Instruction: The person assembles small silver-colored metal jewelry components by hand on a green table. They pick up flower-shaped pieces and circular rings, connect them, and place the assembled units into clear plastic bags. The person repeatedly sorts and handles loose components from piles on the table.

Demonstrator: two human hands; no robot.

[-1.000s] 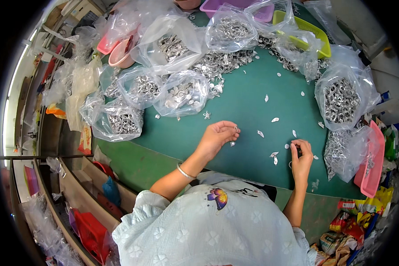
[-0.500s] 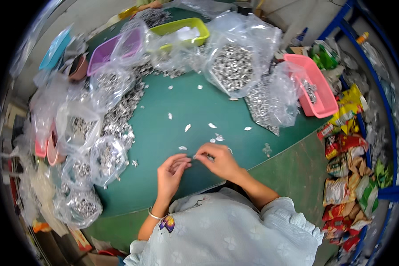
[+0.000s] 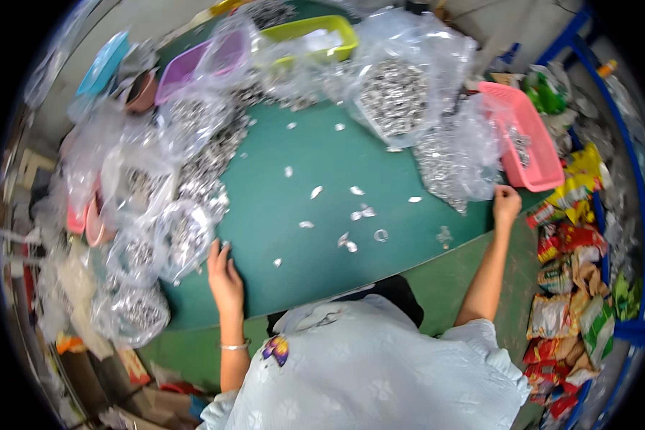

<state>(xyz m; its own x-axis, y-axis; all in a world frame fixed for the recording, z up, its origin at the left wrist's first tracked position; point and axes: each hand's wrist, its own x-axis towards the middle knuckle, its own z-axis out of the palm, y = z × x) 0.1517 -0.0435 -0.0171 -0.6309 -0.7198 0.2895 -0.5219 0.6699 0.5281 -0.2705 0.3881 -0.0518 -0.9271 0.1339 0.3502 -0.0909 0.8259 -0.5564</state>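
Observation:
My left hand (image 3: pixel 226 281) is at the left of the green table, its fingers stretched out and apart beside an open plastic bag of silvery metal parts (image 3: pixel 183 240). A small shiny bit shows by its fingertips; I cannot tell whether they touch it. At the right edge, my right hand (image 3: pixel 507 203) has its fingers closed, just below the pink basket (image 3: pixel 521 136) and beside a clear bag of small silvery parts (image 3: pixel 441 168). What it pinches, if anything, is hidden. Between the hands lie several small silvery leaf-shaped pieces (image 3: pixel 357 190) and a small ring (image 3: pixel 380 235).
Along the left, a long heap of silvery parts (image 3: pixel 211 158) runs beside several open bags. A purple basket (image 3: pixel 183 72), a lime-green basket (image 3: pixel 347 39) and a large bag of parts (image 3: pixel 394 97) stand at the back. Snack packets (image 3: pixel 552 315) hang by a blue rack at the right.
My hands were together near the front of the table and have moved apart, left hand to the left and right hand to the far right. The view has shifted slightly.

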